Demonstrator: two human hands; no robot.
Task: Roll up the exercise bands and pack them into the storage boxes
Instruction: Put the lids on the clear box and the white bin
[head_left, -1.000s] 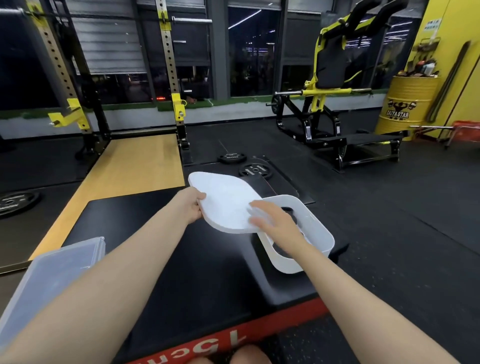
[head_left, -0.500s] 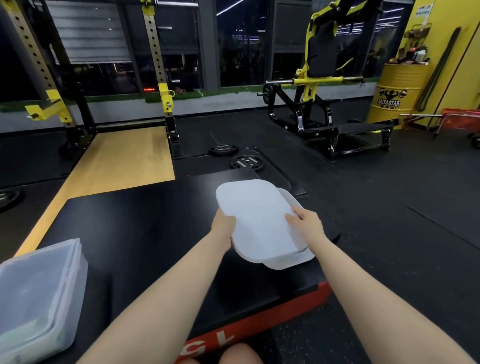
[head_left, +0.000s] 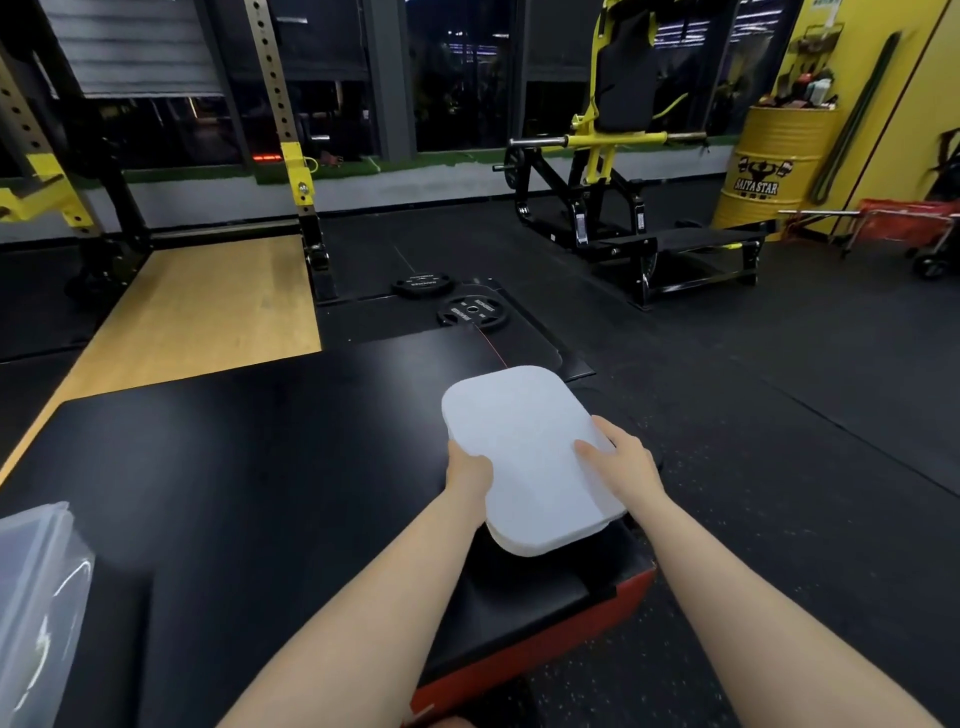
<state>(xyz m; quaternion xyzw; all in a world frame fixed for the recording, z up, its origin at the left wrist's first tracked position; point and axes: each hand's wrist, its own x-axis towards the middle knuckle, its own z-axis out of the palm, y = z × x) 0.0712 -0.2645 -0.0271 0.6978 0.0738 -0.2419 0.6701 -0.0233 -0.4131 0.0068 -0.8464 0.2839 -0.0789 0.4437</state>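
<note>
A white storage box lid (head_left: 530, 457) lies flat near the right front corner of a black padded platform (head_left: 234, 467), covering the box beneath so that the box itself cannot be seen. The left hand (head_left: 469, 469) grips the lid's left edge, fingers curled around the rim. The right hand (head_left: 621, 460) rests on the lid's right side, fingers fairly straight and spread, pressing on its top. At the platform's left front edge sits a clear plastic storage box (head_left: 39, 613). Beyond the platform's far edge lie two black weight plates (head_left: 470, 312).
</note>
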